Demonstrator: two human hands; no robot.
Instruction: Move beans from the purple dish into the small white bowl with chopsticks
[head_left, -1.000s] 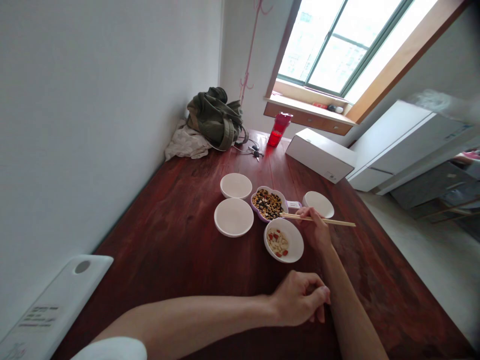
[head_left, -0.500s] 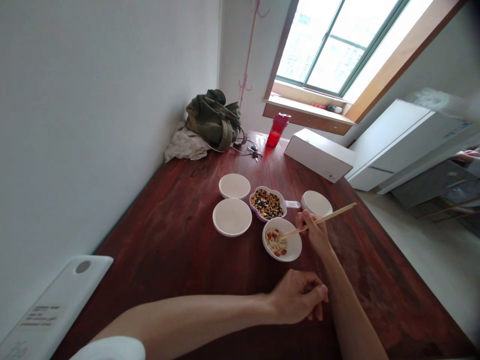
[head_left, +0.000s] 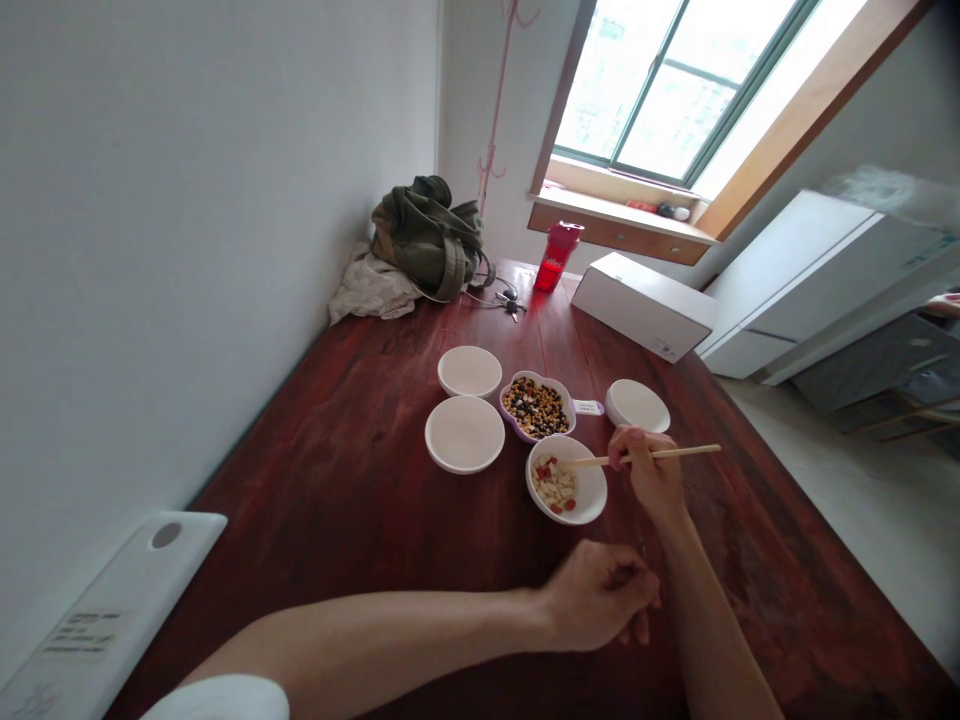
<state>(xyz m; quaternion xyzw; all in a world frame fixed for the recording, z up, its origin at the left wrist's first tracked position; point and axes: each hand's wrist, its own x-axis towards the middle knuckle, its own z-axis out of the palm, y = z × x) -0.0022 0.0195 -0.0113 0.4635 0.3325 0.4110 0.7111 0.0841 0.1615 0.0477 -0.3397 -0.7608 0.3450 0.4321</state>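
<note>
My right hand (head_left: 651, 470) grips a pair of wooden chopsticks (head_left: 694, 450), their tips over the near white bowl (head_left: 596, 490). Pale slices and red pieces (head_left: 555, 484) lie in that bowl. Just behind it sits a purple-rimmed, flower-shaped dish (head_left: 513, 428) of mixed beans and grains (head_left: 536, 405), its short handle pointing right. Two white bowls, a front one (head_left: 465, 434) and a back one (head_left: 469, 371), stand to the left, and another white bowl (head_left: 638, 404) is beyond my right hand. My left hand (head_left: 600, 597) rests curled near the table edge; its fingertips are partly hidden.
On the dark red table (head_left: 360, 540), a green bag (head_left: 424, 240) lies over pale cloth (head_left: 375, 285) at the back left. Keys (head_left: 512, 302), a red shaker bottle (head_left: 556, 257) and a white box (head_left: 645, 305) stand farther back. A white printed panel (head_left: 112, 610) is at lower left.
My right hand has shifted right, and the chopsticks now lie flatter, their tips a little higher in the near bowl. My left hand has hardly moved.
</note>
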